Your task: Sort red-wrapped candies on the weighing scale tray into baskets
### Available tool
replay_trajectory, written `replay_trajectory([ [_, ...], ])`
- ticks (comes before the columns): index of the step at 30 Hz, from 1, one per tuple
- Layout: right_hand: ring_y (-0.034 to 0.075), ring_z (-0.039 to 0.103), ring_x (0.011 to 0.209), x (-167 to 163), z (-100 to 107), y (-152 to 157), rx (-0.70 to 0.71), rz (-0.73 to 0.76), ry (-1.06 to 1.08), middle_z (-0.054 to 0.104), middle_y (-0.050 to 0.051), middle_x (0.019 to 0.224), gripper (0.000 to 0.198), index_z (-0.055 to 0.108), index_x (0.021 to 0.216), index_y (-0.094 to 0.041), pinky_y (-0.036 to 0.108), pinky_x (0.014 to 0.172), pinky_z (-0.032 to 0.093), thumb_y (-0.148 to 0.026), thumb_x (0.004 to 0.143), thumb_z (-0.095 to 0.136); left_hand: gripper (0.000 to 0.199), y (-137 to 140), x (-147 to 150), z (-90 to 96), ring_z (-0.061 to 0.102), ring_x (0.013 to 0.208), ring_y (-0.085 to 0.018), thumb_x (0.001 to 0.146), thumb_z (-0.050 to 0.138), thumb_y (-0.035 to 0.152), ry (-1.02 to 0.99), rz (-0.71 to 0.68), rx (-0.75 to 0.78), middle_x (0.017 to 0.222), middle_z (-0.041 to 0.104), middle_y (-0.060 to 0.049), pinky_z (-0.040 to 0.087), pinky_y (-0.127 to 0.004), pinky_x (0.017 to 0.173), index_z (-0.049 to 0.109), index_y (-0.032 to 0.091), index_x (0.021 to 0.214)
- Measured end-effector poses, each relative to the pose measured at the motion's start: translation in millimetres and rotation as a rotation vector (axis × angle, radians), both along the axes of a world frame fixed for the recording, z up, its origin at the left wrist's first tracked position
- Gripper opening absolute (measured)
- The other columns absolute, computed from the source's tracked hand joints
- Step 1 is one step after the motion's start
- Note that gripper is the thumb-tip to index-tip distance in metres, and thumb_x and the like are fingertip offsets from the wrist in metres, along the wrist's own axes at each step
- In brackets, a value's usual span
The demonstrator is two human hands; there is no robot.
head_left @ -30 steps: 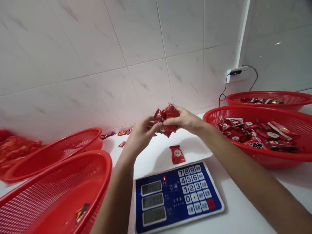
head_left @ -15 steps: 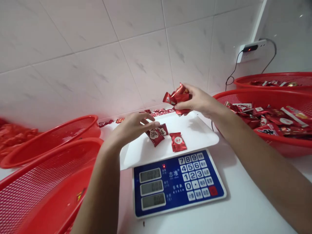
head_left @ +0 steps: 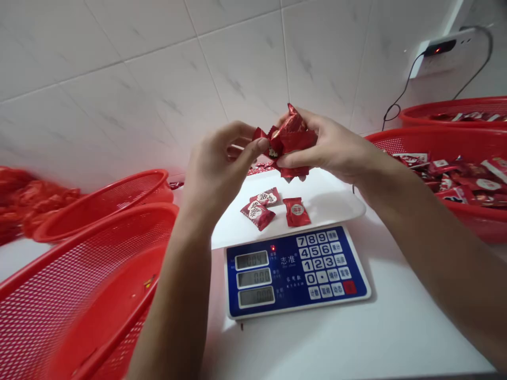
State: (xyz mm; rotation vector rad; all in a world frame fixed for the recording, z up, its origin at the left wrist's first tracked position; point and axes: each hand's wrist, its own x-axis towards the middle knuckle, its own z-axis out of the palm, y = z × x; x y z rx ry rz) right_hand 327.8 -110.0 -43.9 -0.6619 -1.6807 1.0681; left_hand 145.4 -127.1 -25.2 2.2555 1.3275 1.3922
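Note:
My right hand [head_left: 322, 140] is closed around a bunch of red wrapped candies [head_left: 295, 140], held up above the white pan [head_left: 336, 203] of a weighing scale. With thumb and fingers, my left hand [head_left: 224, 163] pinches a small red candy packet [head_left: 263, 141] at the left side of that bunch. Below, two dark red packets [head_left: 259, 211] with white labels overlap on the pan. To their right lies one bright red packet [head_left: 297, 211] with a round label. The scale's blue panel [head_left: 297, 269] faces me, with displays at left and keys at right.
Red mesh baskets [head_left: 99, 211] stand on the left, the nearest with a small yellow-marked wrapper inside. Baskets of red packets [head_left: 467, 182] stand on the right. Red bags [head_left: 31, 200] lie at far left. A socket strip [head_left: 443, 50] with a cable hangs on the tiled wall.
My left hand has risen from the packets on the pan to the bunch in my right hand and now pinches a packet there. The view has shifted a little.

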Motion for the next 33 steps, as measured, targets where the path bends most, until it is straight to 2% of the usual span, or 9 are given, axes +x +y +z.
replay_trajectory([
  [7, 0.015, 0.062, 0.07, -1, -5, 6, 0.01, -0.029, -0.043, 0.064, 0.002, 0.082, 0.038, 0.056, 0.095, -0.019, 0.025, 0.054, 0.054, -0.002, 0.066, 0.074, 0.005, 4, -1, -0.4, 0.068, 0.079, -0.017, 0.087, 0.069, 0.025, 0.05, 0.069, -0.039, 0.085, 0.074, -0.001, 0.053, -0.028, 0.068, 0.07, 0.022, 0.083],
  [10, 0.016, 0.06, 0.071, 4, -7, 12, 0.048, -0.113, -0.085, 0.061, 0.001, 0.08, 0.041, 0.055, 0.097, -0.02, 0.024, 0.051, 0.052, -0.002, 0.066, 0.073, 0.007, 7, -3, -3.1, 0.066, 0.074, -0.017, 0.087, 0.068, 0.027, 0.065, 0.156, -0.081, 0.083, 0.073, -0.002, 0.051, -0.03, 0.067, 0.071, 0.021, 0.085],
  [12, 0.016, 0.059, 0.07, 9, -7, 16, 0.086, -0.182, -0.106, 0.059, 0.0, 0.079, 0.042, 0.054, 0.096, -0.021, 0.023, 0.049, 0.05, -0.001, 0.064, 0.073, 0.009, 11, -6, -6.4, 0.065, 0.072, -0.019, 0.086, 0.067, 0.028, 0.143, 0.203, -0.141, 0.081, 0.073, -0.003, 0.049, -0.032, 0.065, 0.072, 0.021, 0.083],
  [15, 0.016, 0.059, 0.07, 15, -5, 17, 0.092, -0.21, -0.138, 0.058, 0.0, 0.077, 0.04, 0.053, 0.092, -0.021, 0.024, 0.049, 0.05, 0.0, 0.064, 0.074, 0.011, 16, -11, -12.1, 0.066, 0.075, -0.022, 0.084, 0.068, 0.03, 0.294, 0.156, -0.284, 0.08, 0.075, -0.004, 0.048, -0.034, 0.065, 0.074, 0.023, 0.079],
  [17, 0.017, 0.059, 0.071, 15, -3, 14, 0.064, -0.198, -0.149, 0.058, 0.001, 0.078, 0.039, 0.054, 0.091, -0.022, 0.026, 0.051, 0.05, -0.001, 0.065, 0.074, 0.012, 18, -13, -13.9, 0.068, 0.079, -0.023, 0.084, 0.067, 0.033, 0.313, 0.103, -0.315, 0.083, 0.076, -0.004, 0.049, -0.036, 0.069, 0.075, 0.024, 0.081],
  [21, 0.018, 0.06, 0.072, 9, -2, 8, 0.024, -0.171, -0.126, 0.058, 0.002, 0.081, 0.043, 0.055, 0.097, -0.023, 0.028, 0.052, 0.051, -0.002, 0.065, 0.074, 0.015, 11, -11, -9.2, 0.069, 0.082, -0.023, 0.086, 0.068, 0.037, 0.189, 0.106, -0.155, 0.091, 0.076, -0.005, 0.053, -0.034, 0.071, 0.075, 0.024, 0.09],
  [26, 0.017, 0.059, 0.07, 1, -2, 0, 0.064, -0.109, -0.177, 0.056, 0.001, 0.078, 0.035, 0.053, 0.091, -0.022, 0.026, 0.051, 0.05, -0.005, 0.069, 0.074, 0.013, -6, 4, -2.4, 0.071, 0.087, -0.019, 0.086, 0.073, 0.034, 0.05, -0.065, 0.018, 0.09, 0.076, -0.001, 0.056, -0.03, 0.081, 0.071, 0.024, 0.094],
  [29, 0.015, 0.056, 0.067, -2, -3, -1, 0.104, -0.107, -0.219, 0.053, -0.001, 0.074, 0.032, 0.05, 0.086, -0.022, 0.026, 0.049, 0.049, -0.006, 0.071, 0.072, 0.011, -10, 10, -3.2, 0.072, 0.09, -0.02, 0.085, 0.075, 0.03, 0.048, -0.085, 0.056, 0.088, 0.075, 0.0, 0.056, -0.032, 0.085, 0.067, 0.023, 0.088],
  [33, 0.016, 0.056, 0.069, -3, -5, 1, 0.119, -0.122, -0.25, 0.052, -0.001, 0.074, 0.033, 0.048, 0.084, -0.023, 0.025, 0.05, 0.049, -0.006, 0.07, 0.072, 0.008, -8, 10, -5.3, 0.071, 0.087, -0.019, 0.085, 0.073, 0.024, 0.059, -0.078, 0.034, 0.085, 0.074, 0.0, 0.056, -0.032, 0.082, 0.065, 0.023, 0.086],
])
